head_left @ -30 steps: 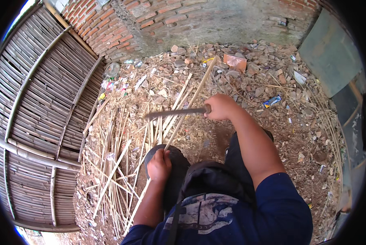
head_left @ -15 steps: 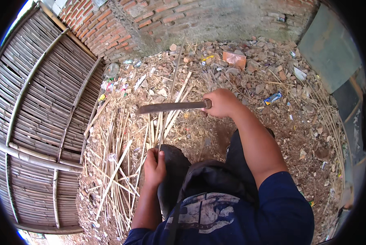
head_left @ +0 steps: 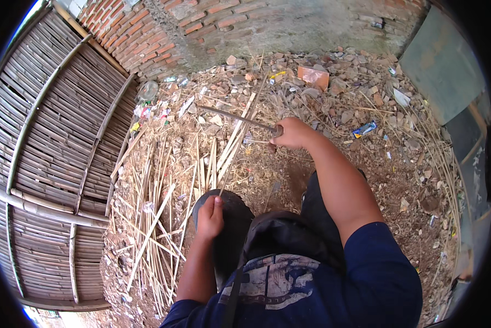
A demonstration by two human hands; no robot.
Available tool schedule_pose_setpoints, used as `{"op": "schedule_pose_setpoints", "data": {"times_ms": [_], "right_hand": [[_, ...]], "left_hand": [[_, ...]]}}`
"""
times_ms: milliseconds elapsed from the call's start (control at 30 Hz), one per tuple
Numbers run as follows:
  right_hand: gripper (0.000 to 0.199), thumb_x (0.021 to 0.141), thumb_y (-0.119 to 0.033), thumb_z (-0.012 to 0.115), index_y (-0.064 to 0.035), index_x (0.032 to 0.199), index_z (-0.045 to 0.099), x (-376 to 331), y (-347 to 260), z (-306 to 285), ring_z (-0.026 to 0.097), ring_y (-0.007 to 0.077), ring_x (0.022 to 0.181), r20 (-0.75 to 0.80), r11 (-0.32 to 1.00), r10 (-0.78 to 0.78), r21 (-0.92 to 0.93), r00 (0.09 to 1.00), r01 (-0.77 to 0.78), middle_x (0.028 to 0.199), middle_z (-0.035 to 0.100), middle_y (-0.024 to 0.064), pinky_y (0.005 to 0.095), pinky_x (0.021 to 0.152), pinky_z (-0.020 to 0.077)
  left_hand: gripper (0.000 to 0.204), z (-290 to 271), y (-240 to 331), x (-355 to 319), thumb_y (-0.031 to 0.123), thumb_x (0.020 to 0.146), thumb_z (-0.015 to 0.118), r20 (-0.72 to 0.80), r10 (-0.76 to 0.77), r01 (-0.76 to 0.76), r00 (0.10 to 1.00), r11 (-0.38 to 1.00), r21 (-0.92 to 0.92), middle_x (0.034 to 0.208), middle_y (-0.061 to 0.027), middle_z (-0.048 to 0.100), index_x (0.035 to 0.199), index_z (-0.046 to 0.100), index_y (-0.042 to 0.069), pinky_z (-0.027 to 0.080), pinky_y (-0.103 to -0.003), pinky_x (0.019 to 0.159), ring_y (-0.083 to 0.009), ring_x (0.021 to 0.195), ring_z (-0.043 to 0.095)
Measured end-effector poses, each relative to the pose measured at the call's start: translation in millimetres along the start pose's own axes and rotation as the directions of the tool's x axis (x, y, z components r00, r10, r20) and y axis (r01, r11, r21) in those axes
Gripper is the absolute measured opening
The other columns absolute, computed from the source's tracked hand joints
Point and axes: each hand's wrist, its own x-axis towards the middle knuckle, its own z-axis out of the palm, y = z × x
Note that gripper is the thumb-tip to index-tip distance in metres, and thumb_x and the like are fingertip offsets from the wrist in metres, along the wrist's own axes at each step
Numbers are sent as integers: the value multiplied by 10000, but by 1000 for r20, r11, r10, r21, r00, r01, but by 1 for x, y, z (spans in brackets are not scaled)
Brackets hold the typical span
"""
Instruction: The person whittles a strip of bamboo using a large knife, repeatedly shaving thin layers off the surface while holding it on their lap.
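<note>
My right hand is closed around the handle of a machete. Its dark blade points left and slightly away from me, with the narrow edge showing. Over my left knee, my left hand pinches the near end of a long thin bamboo strip. The strip slants away from me and to the right, passing behind the blade in the picture; whether the two touch, I cannot tell. Pale split bamboo strips lie just beyond the left hand, and a larger loose pile spreads to its left.
A bamboo slat panel stands along the left. Across the back runs a brick wall, with rubble, an orange-brown block and litter at its foot. A blue wrapper lies to the right, near a grey sheet.
The machete blade has swung upward and away, turning from broadside to edge-on. The bamboo strip's far end has shifted right, while my left hand has barely moved.
</note>
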Motion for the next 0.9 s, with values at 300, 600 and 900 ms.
{"op": "schedule_pose_setpoints", "data": {"times_ms": [300,600,900], "right_hand": [[324,769,-320,738,-86,993,744,-20,-54,27,701,288,858,213,943,-145,-267,966,200,911,719,133,441,750,544],[400,719,-273,722,-63,1059,732,7,-3,30,697,301,883,126,992,38,-126,991,-22,939,730,166,429,766,540],[370,768,-364,777,-56,958,697,-13,-18,19,680,332,871,249,962,-167,-173,954,213,872,688,159,459,761,516]], "left_hand": [[375,-12,12,-4,375,964,658,87,-105,98,991,992,78,670,-109,599,918,611,6,473,-372,617,-217,627,575],[385,-10,11,8,362,896,750,141,-149,142,979,988,56,646,-48,559,916,600,9,443,-311,594,-122,613,506],[351,-14,22,1,332,894,746,158,-146,145,977,989,17,632,-42,529,922,590,18,425,-320,575,-127,593,476]]}}
